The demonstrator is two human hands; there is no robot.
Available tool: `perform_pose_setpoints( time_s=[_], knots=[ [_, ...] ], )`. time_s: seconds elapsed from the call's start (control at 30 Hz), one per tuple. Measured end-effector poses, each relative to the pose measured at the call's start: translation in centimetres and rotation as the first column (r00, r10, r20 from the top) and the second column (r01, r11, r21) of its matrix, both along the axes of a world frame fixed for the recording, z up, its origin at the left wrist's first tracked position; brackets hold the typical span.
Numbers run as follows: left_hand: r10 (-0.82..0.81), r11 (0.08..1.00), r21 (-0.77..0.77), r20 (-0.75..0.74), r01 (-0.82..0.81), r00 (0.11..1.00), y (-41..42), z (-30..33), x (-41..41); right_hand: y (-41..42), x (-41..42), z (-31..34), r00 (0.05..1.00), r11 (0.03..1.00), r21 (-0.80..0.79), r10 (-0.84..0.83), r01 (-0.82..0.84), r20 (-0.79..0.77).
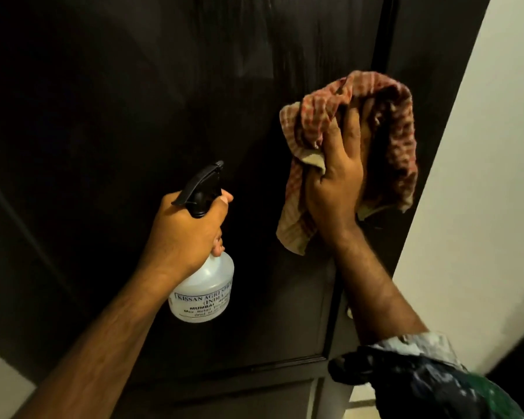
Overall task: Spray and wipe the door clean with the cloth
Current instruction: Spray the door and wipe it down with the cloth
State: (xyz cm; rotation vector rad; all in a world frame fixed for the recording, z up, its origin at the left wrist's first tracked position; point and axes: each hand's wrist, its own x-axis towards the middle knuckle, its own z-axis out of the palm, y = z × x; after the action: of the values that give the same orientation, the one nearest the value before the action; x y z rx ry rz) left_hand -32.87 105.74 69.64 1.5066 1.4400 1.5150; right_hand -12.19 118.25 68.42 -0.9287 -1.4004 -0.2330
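While the right hand (335,176) is closed around a bunched red-checked cloth (387,125) and presses it flat on the dark door (133,101), the left hand (188,234) is wrapped around the neck of a spray bottle (204,285), with one finger near the black trigger (201,189). The nozzle points at the door panel, so I judge the bottle is kept ready for another spray, apart from the cloth, so that the wiping side stays free. The cloth sits near the door's right edge, next to the pale wall (481,176), probably because that strip is the part in work. Faint streaks show higher on the door. By count: two hands, one cloth, one bottle, one door.
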Motion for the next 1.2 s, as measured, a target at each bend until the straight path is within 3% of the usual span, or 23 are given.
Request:
perform_pose_setpoints(
  time_s=[0.13,0.33,0.47,0.57,0.63,0.77,0.97,1.2],
  knots=[
    [0.029,0.999,-0.037,-0.006,-0.030,1.000,-1.3,-2.1,-1.4,-0.7,-0.7,-8.7,0.998,1.000,-0.028,-0.006,0.008,0.065],
    [0.103,0.980,-0.176,0.024,-0.098,0.994,-3.3,-8.0,-3.3,-4.3,-0.8,-24.2,0.992,0.951,-0.307,0.001,0.040,0.129],
    [0.146,0.959,-0.251,0.043,-0.130,0.988,-4.3,-11.1,-3.9,-6.4,-0.5,-28.4,0.978,0.932,-0.343,-0.047,0.115,0.201],
    [0.151,0.952,-0.275,0.039,-0.134,0.988,-5.0,-12.3,-4.3,-6.7,0.0,-26.8,0.982,0.920,-0.369,-0.074,0.136,0.176],
    [0.160,0.949,-0.281,0.031,-0.145,0.987,-5.3,-12.6,-4.6,-6.5,0.3,-24.4,0.997,0.924,-0.379,-0.013,0.040,0.074],
    [0.178,0.941,-0.291,-0.012,-0.174,0.984,-6.2,-13.2,-5.1,-5.7,-1.0,-20.1,0.994,0.964,-0.247,0.102,-0.093,0.024],
    [0.239,0.914,-0.329,-0.038,-0.238,0.970,-8.0,-15.0,-7.3,-5.1,-7.8,-16.7,0.987,0.996,-0.066,-0.046,0.057,0.154],
    [0.351,0.895,-0.284,-0.032,-0.345,0.936,-10.2,-14.4,-12.0,-4.9,-17.4,-8.9,0.971,0.981,0.195,-0.022,-0.025,0.240]
  ],
)
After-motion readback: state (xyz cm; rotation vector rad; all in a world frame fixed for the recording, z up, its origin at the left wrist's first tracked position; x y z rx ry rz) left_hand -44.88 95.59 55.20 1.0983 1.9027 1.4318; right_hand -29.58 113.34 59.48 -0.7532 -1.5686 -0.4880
